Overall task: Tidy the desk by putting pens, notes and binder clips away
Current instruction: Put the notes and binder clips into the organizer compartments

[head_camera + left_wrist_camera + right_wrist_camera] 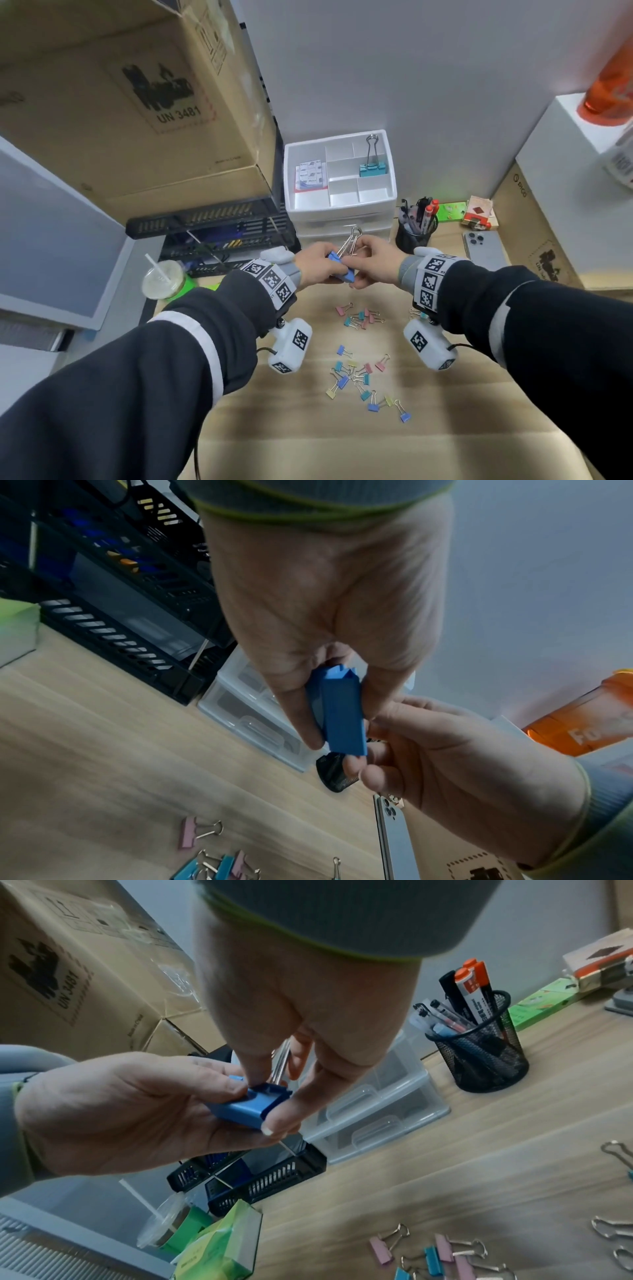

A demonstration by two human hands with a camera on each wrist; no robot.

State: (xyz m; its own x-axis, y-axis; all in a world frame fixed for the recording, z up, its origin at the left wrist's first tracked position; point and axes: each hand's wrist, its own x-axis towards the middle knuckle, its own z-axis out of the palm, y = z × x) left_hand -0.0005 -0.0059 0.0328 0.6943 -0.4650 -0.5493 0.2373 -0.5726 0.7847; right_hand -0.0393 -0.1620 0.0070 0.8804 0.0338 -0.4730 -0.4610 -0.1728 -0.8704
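Note:
A large blue binder clip [340, 267] [342, 712] [246, 1107] is held above the desk between both hands. My left hand [317, 263] [113, 1110] grips its blue body. My right hand [370, 262] [438, 753] pinches it at the end, by its silver wire handles [349, 241]. Several small coloured binder clips [363, 377] lie scattered on the wooden desk [274, 428], with another cluster [361, 317] nearer the hands. A white compartment organiser [291, 150] at the back holds a teal binder clip [372, 168] and a notes pad [310, 174].
A black mesh pen cup [414, 233] [479, 1058] with markers stands to the right of the white drawers [342, 222]. A phone [484, 248] lies face down further right. A black tray stack [219, 233], a lidded drink [162, 279] and a big cardboard box [137, 102] fill the left.

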